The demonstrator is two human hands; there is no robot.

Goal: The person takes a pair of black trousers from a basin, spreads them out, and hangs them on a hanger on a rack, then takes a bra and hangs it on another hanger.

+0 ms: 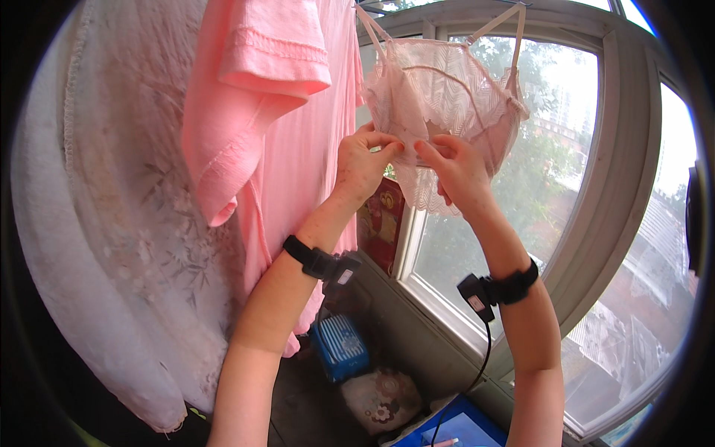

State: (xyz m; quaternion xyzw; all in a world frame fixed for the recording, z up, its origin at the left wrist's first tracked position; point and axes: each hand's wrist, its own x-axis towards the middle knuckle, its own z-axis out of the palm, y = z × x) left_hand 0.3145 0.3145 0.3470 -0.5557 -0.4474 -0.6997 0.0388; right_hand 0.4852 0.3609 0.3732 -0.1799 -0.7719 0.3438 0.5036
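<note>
A sheer pale-pink lace bra (458, 89) hangs by its straps near the top of the head view, in front of the window. My left hand (365, 160) pinches the lower edge of the lace between thumb and fingers. Close beside it, my right hand (458, 167) has thumb and fingertips closed on the same fabric. A thin lace panel droops below and between both hands. Each wrist wears a black strap with a small black box, and a cable runs down from the right one.
Left of my arm hang a pink garment (298, 134) and a whitish patterned cloth (126, 223). A framed window (514, 149) stands at the right. Below lie a blue-and-white striped package (340, 346), a flowered cushion-like item (381, 401) and a blue object (462, 426).
</note>
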